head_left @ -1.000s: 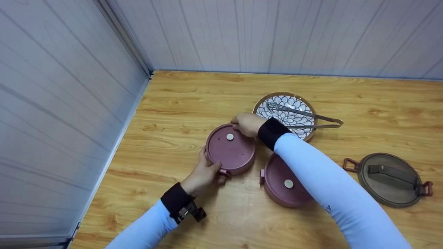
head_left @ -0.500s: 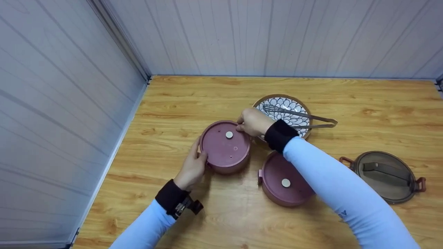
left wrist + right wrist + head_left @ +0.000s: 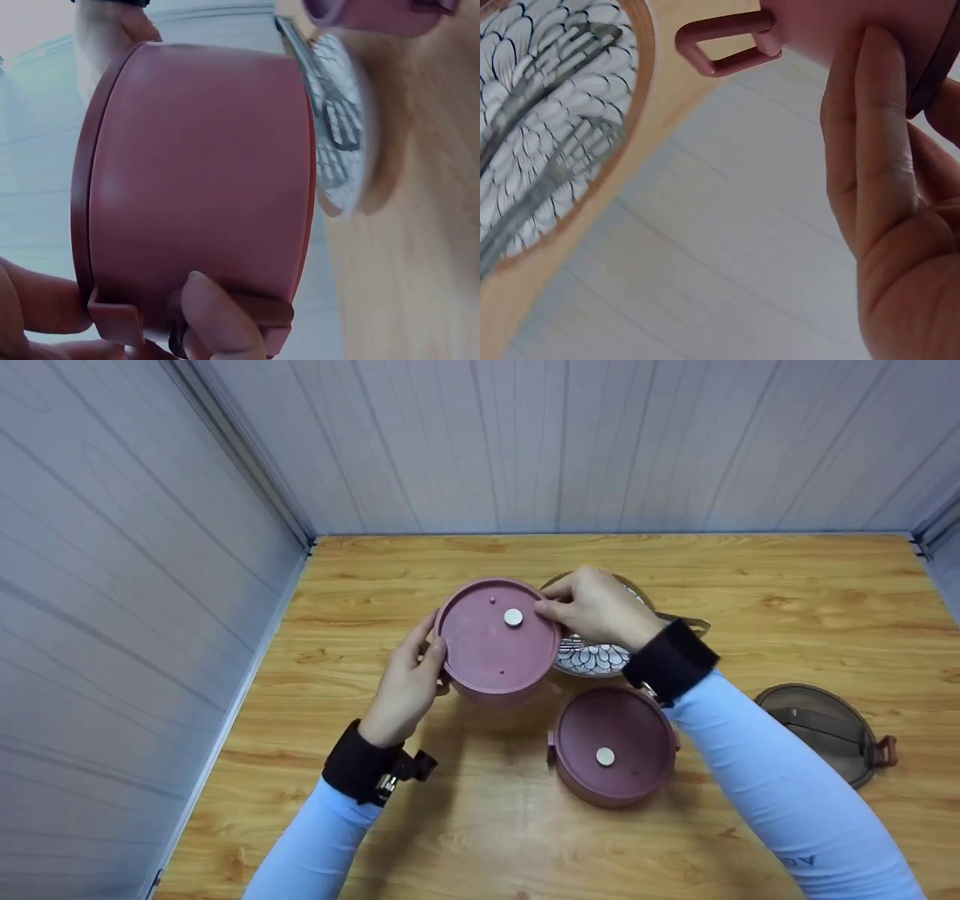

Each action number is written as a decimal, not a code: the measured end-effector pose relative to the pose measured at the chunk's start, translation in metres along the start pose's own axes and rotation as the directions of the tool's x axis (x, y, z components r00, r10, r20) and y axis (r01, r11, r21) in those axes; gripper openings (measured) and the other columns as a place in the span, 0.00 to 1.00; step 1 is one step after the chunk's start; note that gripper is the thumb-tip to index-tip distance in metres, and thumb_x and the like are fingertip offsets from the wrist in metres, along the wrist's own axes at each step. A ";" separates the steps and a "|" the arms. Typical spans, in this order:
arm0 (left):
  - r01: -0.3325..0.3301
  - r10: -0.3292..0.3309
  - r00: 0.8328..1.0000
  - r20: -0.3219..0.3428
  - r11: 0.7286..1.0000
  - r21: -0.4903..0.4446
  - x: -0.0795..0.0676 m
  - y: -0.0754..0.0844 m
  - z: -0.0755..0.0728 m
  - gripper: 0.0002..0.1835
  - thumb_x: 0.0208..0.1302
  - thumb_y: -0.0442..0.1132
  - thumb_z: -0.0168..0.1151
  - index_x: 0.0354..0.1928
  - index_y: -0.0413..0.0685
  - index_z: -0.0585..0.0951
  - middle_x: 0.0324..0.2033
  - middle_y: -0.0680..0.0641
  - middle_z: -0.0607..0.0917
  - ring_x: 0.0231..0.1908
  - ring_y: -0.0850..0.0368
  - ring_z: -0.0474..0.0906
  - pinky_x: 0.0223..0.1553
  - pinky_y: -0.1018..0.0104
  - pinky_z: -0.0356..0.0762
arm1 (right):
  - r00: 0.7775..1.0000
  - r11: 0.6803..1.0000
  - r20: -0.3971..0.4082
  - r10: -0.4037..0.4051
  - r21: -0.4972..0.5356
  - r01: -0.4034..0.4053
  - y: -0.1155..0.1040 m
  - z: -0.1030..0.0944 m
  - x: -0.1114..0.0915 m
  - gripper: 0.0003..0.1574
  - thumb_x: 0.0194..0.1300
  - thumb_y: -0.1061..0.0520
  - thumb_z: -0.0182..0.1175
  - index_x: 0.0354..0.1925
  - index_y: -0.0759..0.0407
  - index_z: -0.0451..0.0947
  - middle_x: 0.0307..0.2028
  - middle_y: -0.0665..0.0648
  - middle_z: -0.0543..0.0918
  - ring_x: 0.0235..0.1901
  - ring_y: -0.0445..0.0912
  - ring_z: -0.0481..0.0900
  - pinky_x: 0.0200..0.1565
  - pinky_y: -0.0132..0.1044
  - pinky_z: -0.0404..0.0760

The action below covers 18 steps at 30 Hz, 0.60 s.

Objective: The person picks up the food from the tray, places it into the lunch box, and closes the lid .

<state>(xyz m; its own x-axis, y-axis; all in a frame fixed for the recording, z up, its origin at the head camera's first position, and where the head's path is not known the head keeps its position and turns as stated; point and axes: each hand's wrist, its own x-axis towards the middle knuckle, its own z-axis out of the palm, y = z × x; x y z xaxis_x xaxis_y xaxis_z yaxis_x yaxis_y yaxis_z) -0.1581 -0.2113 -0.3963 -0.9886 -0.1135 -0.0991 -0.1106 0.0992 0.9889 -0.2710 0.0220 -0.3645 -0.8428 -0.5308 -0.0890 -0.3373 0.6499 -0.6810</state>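
Observation:
A round mauve food container (image 3: 480, 652) with a lid and white button is raised off the table, lid tilted toward the head camera. My left hand (image 3: 401, 686) grips its left side, thumb on the lid rim; in the left wrist view a fingertip lies on a side clip (image 3: 274, 311). On the upper right, my right hand (image 3: 604, 607) holds it, thumb on the rim and fingers along the wall. A loop handle (image 3: 720, 30) sticks out from the container in the right wrist view. A second, similar container (image 3: 611, 727) stands on the table to the right.
Behind my right hand lies a petal-patterned plate (image 3: 592, 658) with brown rim, partly hidden, bearing metal tongs (image 3: 517, 214). At right, a dark see-through round lid (image 3: 814, 735) with reddish handles is partly covered by my right sleeve. Panel walls (image 3: 450, 450) border the wooden table (image 3: 360, 607).
Both hands have lifted the container off the table and tilted it. My left hand has shifted up its left side, and my right hand has moved to its upper right rim.

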 end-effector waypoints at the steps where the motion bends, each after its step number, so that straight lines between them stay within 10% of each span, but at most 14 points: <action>1: -0.005 0.005 1.000 0.012 1.000 -0.006 0.000 0.002 0.003 0.27 0.78 0.33 0.45 0.76 0.44 0.59 0.33 0.43 0.71 0.25 0.57 0.70 0.25 0.69 0.74 | 1.000 1.000 -0.011 0.004 0.003 -0.004 0.001 -0.004 -0.005 0.17 0.71 0.50 0.61 0.53 0.54 0.85 0.35 0.54 0.87 0.25 0.42 0.78 0.28 0.34 0.75; 18: -0.096 0.091 0.944 0.317 0.995 0.000 -0.014 -0.006 0.066 0.26 0.78 0.34 0.42 0.75 0.43 0.60 0.33 0.45 0.72 0.27 0.58 0.69 0.27 0.69 0.72 | 0.984 0.973 -0.149 0.101 0.222 -0.066 0.049 -0.021 -0.125 0.26 0.69 0.43 0.61 0.55 0.59 0.83 0.31 0.55 0.87 0.27 0.48 0.84 0.30 0.37 0.84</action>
<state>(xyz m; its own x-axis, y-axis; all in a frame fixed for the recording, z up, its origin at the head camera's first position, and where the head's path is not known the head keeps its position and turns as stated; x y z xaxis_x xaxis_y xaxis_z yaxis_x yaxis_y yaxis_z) -0.1503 -0.1445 -0.4077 -0.9759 0.2148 -0.0385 -0.0149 0.1102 0.9938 -0.1911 0.1313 -0.3720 -0.9256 -0.3755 -0.0477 -0.1795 0.5462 -0.8182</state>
